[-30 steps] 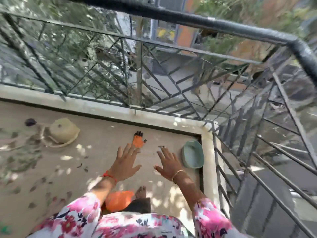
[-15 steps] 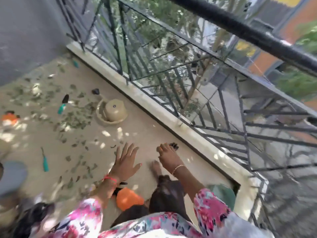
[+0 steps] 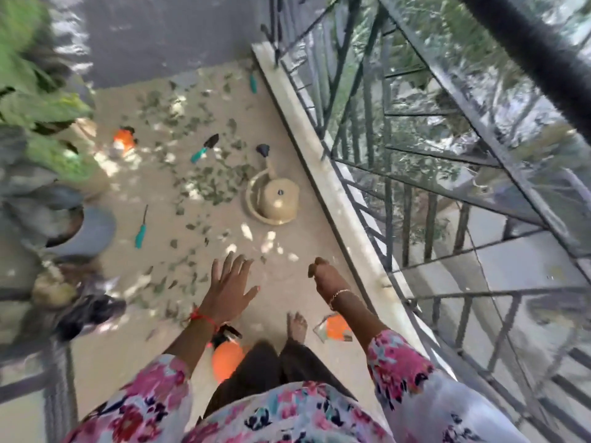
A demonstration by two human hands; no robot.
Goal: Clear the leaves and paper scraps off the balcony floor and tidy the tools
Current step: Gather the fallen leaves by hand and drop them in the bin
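Head view, balcony floor (image 3: pixel 287 282). Both hands hung above the floor, apart, touching nothing on it. The left hand (image 3: pixel 232 289) was flat with fingers spread. The right hand (image 3: pixel 326 278) had its fingers (image 3: pixel 315 266) curled downward; blur prevented telling whether they pinched anything.

Leaves (image 3: pixel 208 183) lay scattered across the floor ahead of the hands, thickest just left of the can (image 3: pixel 275 199), which lay near the ledge (image 3: pixel 323 174) with its black spout head (image 3: pixel 263 150) pointing away. A teal-handled trowel (image 3: pixel 204 148) lay among the leaves. A second teal tool (image 3: pixel 139 230) lay beside the grey pot (image 3: pixel 92 231), and a third (image 3: pixel 253 83) by the far end of the ledge.

An orange item (image 3: pixel 124 137) lay near the plants (image 3: pixel 38 91). An orange sprayer (image 3: pixel 227 359) stood under the left forearm; an orange packet (image 3: pixel 335 327) lay just right of the bare foot (image 3: pixel 297 326). A black bag (image 3: pixel 92 310) sat at the left. The railing (image 3: pixel 415 155) ran along the right.
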